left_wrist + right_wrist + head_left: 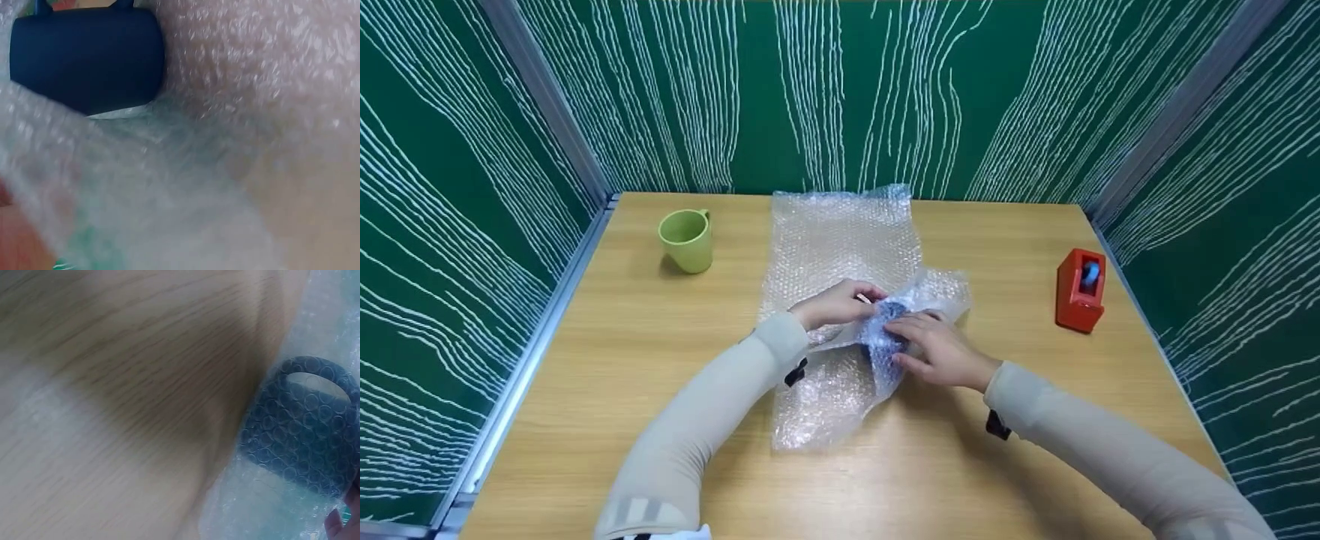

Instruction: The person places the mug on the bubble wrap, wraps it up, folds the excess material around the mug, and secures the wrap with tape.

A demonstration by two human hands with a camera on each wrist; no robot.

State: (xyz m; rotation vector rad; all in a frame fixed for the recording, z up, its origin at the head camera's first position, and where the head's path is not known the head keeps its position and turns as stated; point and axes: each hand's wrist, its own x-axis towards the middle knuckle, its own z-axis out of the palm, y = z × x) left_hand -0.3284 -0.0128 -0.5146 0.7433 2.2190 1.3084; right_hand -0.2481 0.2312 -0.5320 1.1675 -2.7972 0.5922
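A dark blue mug (87, 59) lies on its side in a sheet of bubble wrap (840, 232), partly covered by a folded-over flap. Its handle shows through the bubbles in the right wrist view, where the covered mug (298, 433) is at the right edge. My left hand (840, 301) is at the mug's upper left, its bent fingers pinching the bubble wrap. From the right, my right hand (941, 349) grips the mug through the wrap, fingers over the top and thumb nearer me. The flap hides some fingertips.
A green mug (688, 241) stands at the back left of the wooden table (660, 420). Toward the right edge is a red tape dispenser (1080, 292) with a blue roll core. Green panels with white wavy lines enclose the back and sides.
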